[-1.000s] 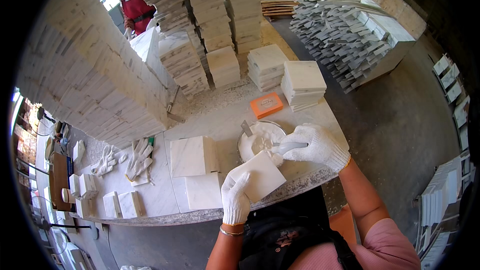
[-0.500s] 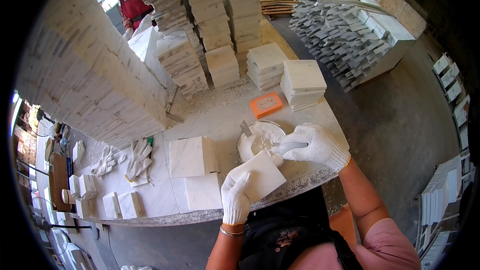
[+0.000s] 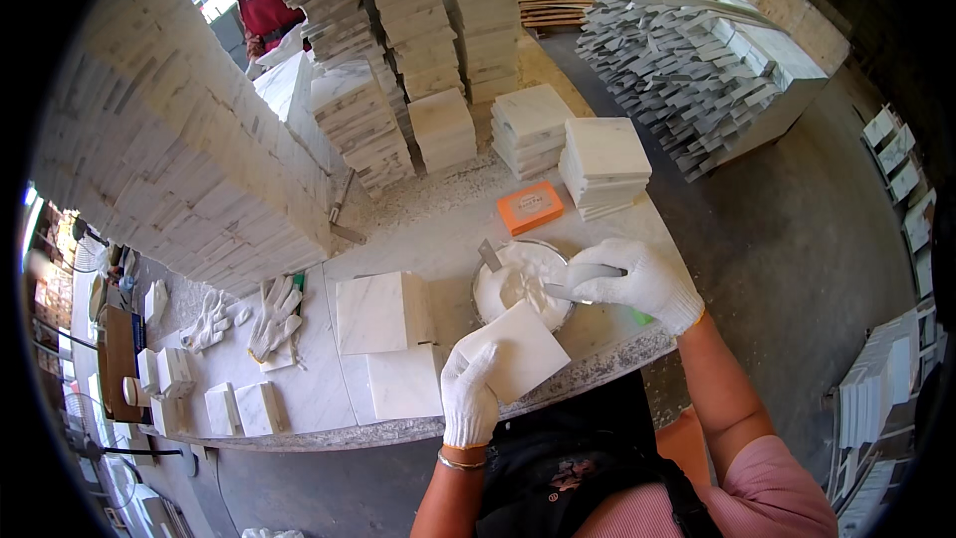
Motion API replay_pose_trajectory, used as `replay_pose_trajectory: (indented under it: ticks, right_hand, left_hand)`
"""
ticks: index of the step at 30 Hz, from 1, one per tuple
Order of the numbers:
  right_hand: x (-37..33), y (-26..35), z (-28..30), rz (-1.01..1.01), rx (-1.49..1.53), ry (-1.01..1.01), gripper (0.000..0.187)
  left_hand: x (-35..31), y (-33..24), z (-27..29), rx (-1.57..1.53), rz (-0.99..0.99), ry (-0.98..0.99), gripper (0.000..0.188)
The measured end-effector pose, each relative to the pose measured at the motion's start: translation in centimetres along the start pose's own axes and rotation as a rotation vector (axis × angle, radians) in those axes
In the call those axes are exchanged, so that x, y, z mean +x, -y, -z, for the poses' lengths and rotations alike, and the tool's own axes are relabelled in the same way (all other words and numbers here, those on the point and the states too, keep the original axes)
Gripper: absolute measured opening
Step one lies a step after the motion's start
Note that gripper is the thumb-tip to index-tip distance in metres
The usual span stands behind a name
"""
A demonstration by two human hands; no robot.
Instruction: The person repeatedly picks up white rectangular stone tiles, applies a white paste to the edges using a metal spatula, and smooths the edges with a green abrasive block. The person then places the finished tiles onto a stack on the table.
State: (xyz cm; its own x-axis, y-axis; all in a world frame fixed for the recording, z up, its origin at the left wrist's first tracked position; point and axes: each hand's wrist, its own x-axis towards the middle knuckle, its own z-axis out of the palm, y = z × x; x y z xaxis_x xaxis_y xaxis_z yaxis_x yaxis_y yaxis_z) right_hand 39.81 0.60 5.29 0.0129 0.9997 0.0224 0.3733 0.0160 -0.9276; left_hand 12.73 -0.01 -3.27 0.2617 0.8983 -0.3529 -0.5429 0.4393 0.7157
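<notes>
My left hand (image 3: 468, 394), in a white knitted glove, grips a square white marble tile (image 3: 513, 351) near the table's front edge. My right hand (image 3: 642, 284), gloved too, is closed on a putty knife (image 3: 596, 272), its tip pointing left toward the bowl. The round bowl (image 3: 476, 301) holds white paste (image 3: 526, 269) and sits just beyond the tile. A flat metal blade (image 3: 489, 255) leans on the bowl's far left rim. Below my right hand a bit of something green (image 3: 641, 317) shows; its kind is hidden.
Marble tiles (image 3: 373, 311) lie left of the bowl. Behind it are an orange box (image 3: 530, 207) and short tile stacks (image 3: 604, 154). Tall stacks (image 3: 179, 130) line the left and back. Spare gloves (image 3: 274, 321) lie at left. A person (image 3: 267, 15) stands behind the stacks.
My right hand has turned and lifted slightly with the putty knife, and the green bit beneath it has come into sight. My left hand and the tile stay nearly still.
</notes>
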Motion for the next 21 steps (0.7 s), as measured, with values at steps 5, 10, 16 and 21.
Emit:
replay_pose_trajectory:
  ticks: [5, 10, 16, 21]
  right_hand:
    - [1.1, -0.9, 0.9, -0.095, -0.016, -0.1, 0.031]
    - [2.3, -2.6, 1.3, -0.079, -0.104, -0.173, 0.031]
    - [4.1, -8.1, 1.1, -0.16, -0.093, -0.164, 0.026]
    - [4.4, -8.3, 1.2, -0.163, -0.263, -0.15, 0.021]
  left_hand:
    - [0.0, -0.3, 0.0, -0.036, 0.031, 0.019, 0.037]
    - [0.1, -0.2, 0.1, -0.075, 0.055, 0.014, 0.04]
    - [0.2, -0.1, 0.4, -0.095, 0.062, 0.013, 0.04]
    - [0.2, -0.2, 0.2, -0.103, 0.08, 0.0, 0.039]
